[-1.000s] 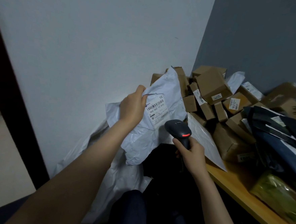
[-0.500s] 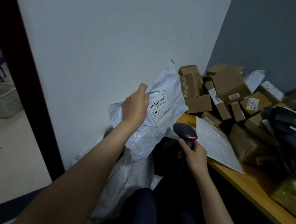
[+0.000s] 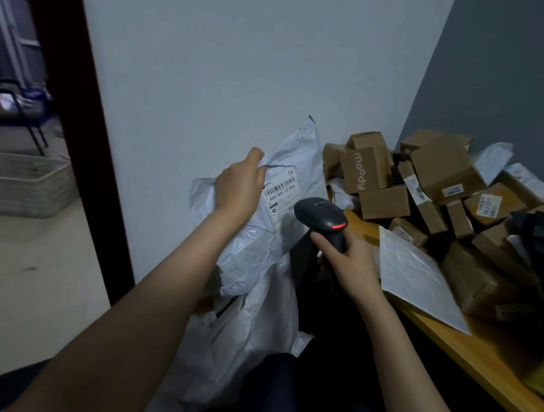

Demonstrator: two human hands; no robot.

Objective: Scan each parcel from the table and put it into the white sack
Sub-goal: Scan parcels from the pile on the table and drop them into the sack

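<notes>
White plastic sack point(image 3: 241, 348) slumps against the wall; its contents are hidden. Directly above it is one white plastic mailer parcel point(image 3: 254, 256) with a barcode label. The left hand point(image 3: 238, 189) pinches its upper edge, fingers curled over. The right hand point(image 3: 353, 263) wraps the handle of one black handheld scanner point(image 3: 321, 214), whose head sits just beside the label. On the wooden table point(image 3: 447, 343), at right, lie one flat white mailer point(image 3: 416, 280) and a heap of about a dozen brown cardboard boxes point(image 3: 444, 166).
</notes>
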